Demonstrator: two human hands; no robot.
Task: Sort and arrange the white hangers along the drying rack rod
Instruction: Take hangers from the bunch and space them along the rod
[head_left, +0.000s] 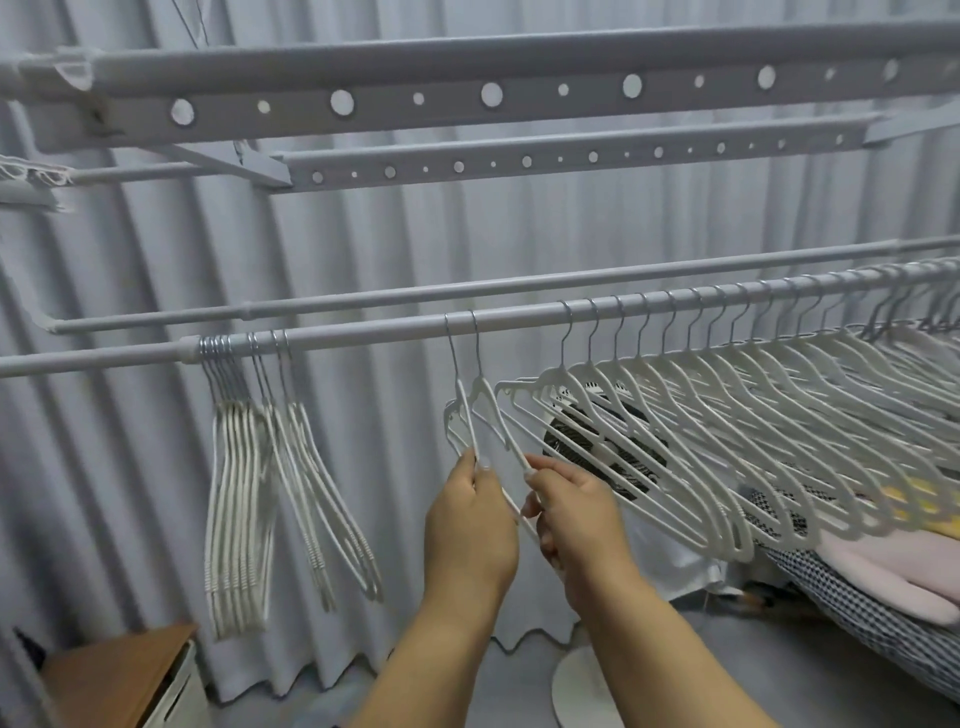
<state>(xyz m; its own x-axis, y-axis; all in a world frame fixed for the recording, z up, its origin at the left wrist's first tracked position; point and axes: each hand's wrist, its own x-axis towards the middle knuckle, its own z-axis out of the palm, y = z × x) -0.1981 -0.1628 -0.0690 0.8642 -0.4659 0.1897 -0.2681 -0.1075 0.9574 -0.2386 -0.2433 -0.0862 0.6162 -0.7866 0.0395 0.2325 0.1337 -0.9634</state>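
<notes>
Here we have both hands up at the rod (363, 332), each on one of the two hangers that hang alone between the groups. Our left hand (470, 525) has its fingers curled round the lower arm of the left loose hanger (460, 415), pinching it near the tip. Our right hand (576, 514) pinches the lower arm of the right loose hanger (491, 410) between thumb and curled fingers. Both hooks sit over the rod, apart from the tight bundle (236, 499) at the left end and the small cluster (311, 493) just beside it, and apart from the long spaced row (727, 415) stretching away to the right.

The risks, as we judge them: the two loose hangers hang close and their arms cross near our fingers, so sliding one could drag or tangle the other. Pulling low on an arm tilts the hook, which may bind on the rod or lift off it altogether. The nearest hanger in the right row lies just beside our right hand, so a careless sweep could snag it and disturb the spacing there.
</notes>
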